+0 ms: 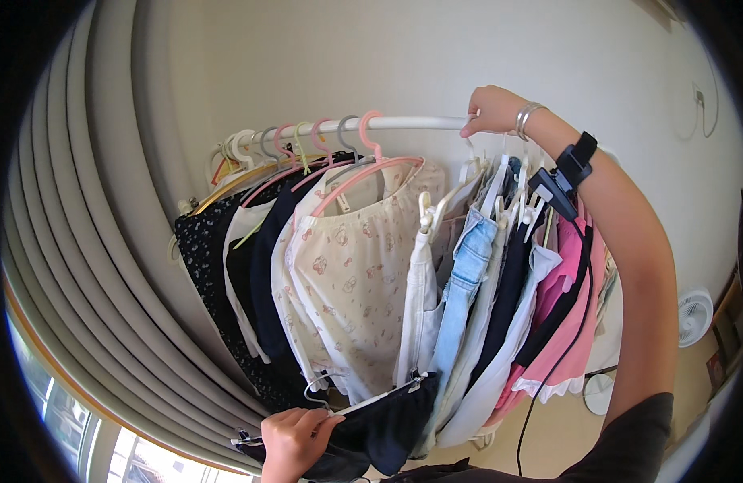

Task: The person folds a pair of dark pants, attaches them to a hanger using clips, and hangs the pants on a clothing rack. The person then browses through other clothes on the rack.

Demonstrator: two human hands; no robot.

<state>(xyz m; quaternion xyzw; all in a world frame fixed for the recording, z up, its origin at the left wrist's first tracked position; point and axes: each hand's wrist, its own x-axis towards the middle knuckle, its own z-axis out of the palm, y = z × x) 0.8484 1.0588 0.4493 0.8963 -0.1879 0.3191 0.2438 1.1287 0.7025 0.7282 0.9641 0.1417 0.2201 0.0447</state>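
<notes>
My left hand (291, 444) is pinching the clip hanger (379, 399) near its middle, thumb and fingers pressed together on the bar, with a black garment (399, 431) slung beneath. Up top, my right hand (494, 111) curls over the white rail (424, 123), thumb underneath; whether it also catches a hanger hook, I can't tell. Here's the geometry: the clip hanger lies low, well below the rail, its long axis climbing from lower left to upper right, its metal hook (309, 393) standing just above my left fingers, the nearer hand by far. Between pink hanger (371, 129) and right hand, a stretch of rail shows. Behind hangs a cream printed garment (347, 258); light blue jeans (469, 253) hang rightward, grey curtain (105, 161) folds far left.
</notes>
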